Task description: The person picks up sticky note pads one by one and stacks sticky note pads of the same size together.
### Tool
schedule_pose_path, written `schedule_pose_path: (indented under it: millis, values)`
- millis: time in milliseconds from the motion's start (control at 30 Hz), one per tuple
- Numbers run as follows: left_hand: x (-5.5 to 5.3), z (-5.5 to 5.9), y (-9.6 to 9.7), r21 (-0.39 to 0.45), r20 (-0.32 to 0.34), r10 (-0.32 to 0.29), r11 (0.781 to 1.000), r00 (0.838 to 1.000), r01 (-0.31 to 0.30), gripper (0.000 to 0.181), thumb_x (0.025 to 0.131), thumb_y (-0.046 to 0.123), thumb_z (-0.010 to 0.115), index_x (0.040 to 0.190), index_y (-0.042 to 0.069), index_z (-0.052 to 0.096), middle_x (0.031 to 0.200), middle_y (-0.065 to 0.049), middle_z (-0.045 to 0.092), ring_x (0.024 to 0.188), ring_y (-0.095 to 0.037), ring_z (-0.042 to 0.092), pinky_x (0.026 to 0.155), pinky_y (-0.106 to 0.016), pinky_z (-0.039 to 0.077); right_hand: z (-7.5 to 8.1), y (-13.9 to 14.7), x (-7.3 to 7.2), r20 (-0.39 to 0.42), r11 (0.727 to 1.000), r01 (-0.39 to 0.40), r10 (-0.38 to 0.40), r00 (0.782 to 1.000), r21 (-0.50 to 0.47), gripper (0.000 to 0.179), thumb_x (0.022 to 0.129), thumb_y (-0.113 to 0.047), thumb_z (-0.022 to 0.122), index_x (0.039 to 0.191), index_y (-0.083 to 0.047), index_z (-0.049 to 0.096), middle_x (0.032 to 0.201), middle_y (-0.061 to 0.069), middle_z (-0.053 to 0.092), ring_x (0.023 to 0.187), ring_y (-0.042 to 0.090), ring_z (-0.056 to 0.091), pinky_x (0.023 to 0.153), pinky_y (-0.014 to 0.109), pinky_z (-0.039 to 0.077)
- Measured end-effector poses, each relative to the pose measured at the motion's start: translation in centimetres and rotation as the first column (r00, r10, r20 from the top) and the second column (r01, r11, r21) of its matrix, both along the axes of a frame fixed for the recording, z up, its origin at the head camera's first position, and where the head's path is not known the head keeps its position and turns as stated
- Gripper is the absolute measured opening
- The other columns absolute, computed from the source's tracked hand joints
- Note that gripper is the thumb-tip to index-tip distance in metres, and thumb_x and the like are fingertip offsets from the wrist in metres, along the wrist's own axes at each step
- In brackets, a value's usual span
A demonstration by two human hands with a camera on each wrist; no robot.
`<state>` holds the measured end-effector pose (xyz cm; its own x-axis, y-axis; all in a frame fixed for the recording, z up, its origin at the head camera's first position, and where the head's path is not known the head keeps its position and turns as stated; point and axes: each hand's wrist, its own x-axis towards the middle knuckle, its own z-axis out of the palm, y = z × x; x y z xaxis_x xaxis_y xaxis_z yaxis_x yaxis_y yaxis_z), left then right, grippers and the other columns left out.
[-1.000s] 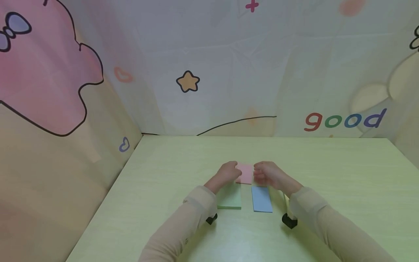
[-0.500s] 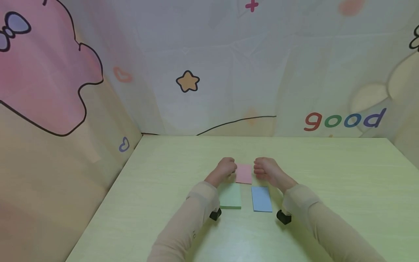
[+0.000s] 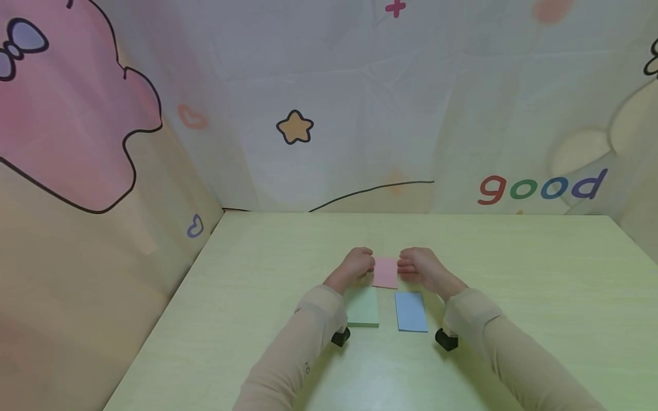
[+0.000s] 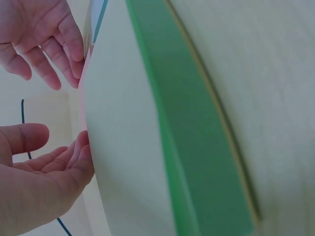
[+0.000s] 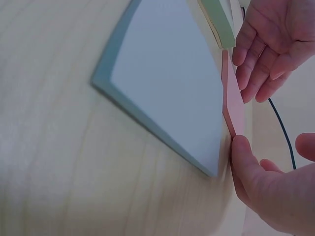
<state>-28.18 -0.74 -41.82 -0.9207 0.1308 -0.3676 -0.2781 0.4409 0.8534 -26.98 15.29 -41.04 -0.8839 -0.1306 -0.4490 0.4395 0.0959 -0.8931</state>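
Note:
A pink sticky-note pad lies flat on the table between the two hands. My left hand is at its left side, with gently bent fingers at the pad's edge. On the opposite side, the fingertips of my right hand meet or nearly meet the right edge; the right wrist view shows a finger at its corner. Neither thumb grips the pad. Closer to me lie a thicker green sticky-note pad on the left, partly hidden by the left wrist, and a blue sticky-note pad on the right.
The pads rest on a pale wooden table. A printed cloth backdrop rises behind the table and at its sides. Black wrist cameras hang under both sleeves near the green and blue pads.
My left hand's thumb came off the pink pad, and the hand drew back left, then returned to the edge. The pink pad has slid slightly right. The right hand shifted slightly; green and blue pads stayed.

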Motion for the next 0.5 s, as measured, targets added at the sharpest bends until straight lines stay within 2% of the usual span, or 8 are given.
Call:
schedule_pose_path:
  millis: [100, 200, 333, 433, 500]
  values:
    - [0.01, -0.02, 0.21, 0.010, -0.003, 0.002, 1.000, 1.000, -0.002, 0.043, 0.084, 0.004, 0.045, 0.127, 0.002, 0.045, 0.111, -0.011, 0.054, 0.075, -0.015, 0.045, 0.055, -0.020, 0.035, 0.08, 0.17, 0.14, 0.001, 1.000, 0.006, -0.006, 1.000, -0.009, 0.050, 0.091, -0.016, 0.036, 0.135, 0.006, 0.024, 0.131, 0.028, 0.037, 0.095, 0.022, 0.055, 0.088, 0.032, 0.045]
    - [0.07, -0.03, 0.40, 0.025, -0.001, -0.002, 1.000, 1.000, 0.002, 0.041, 0.084, 0.005, 0.046, 0.125, 0.001, 0.046, 0.118, -0.012, 0.053, 0.082, -0.016, 0.047, 0.060, -0.021, 0.039, 0.24, 0.36, 0.36, 0.000, 1.000, 0.001, -0.001, 1.000, -0.018, 0.051, 0.091, -0.015, 0.036, 0.135, 0.007, 0.022, 0.131, 0.029, 0.036, 0.095, 0.023, 0.055, 0.089, 0.034, 0.045]
    - [0.25, -0.09, 0.65, 0.026, -0.017, -0.022, 0.999, 1.000, 0.023, 0.040, 0.084, 0.005, 0.047, 0.124, 0.000, 0.047, 0.125, -0.013, 0.049, 0.098, -0.020, 0.048, 0.080, -0.029, 0.045, 0.41, 0.63, 0.62, 0.007, 1.000, -0.012, 0.012, 1.000, -0.021, 0.051, 0.091, -0.014, 0.036, 0.134, 0.008, 0.021, 0.130, 0.029, 0.035, 0.096, 0.025, 0.055, 0.090, 0.035, 0.045]
    - [0.36, -0.12, 0.88, -0.004, -0.046, -0.039, 0.999, 0.998, 0.039, 0.039, 0.084, 0.006, 0.048, 0.123, 0.000, 0.048, 0.127, -0.013, 0.049, 0.108, -0.022, 0.046, 0.093, -0.037, 0.040, 0.51, 0.82, 0.80, 0.004, 0.999, -0.040, 0.040, 0.999, -0.026, 0.051, 0.091, -0.013, 0.036, 0.134, 0.009, 0.019, 0.131, 0.030, 0.033, 0.096, 0.025, 0.055, 0.090, 0.035, 0.045]
    - [0.40, -0.12, 1.02, -0.031, -0.061, -0.047, 0.998, 0.997, 0.046, 0.039, 0.084, 0.006, 0.048, 0.122, 0.001, 0.049, 0.126, -0.012, 0.049, 0.113, -0.023, 0.045, 0.097, -0.038, 0.037, 0.57, 0.95, 0.90, 0.001, 0.998, -0.058, 0.058, 0.998, -0.031, 0.052, 0.091, -0.012, 0.036, 0.134, 0.010, 0.018, 0.130, 0.030, 0.033, 0.095, 0.024, 0.055, 0.090, 0.035, 0.045]
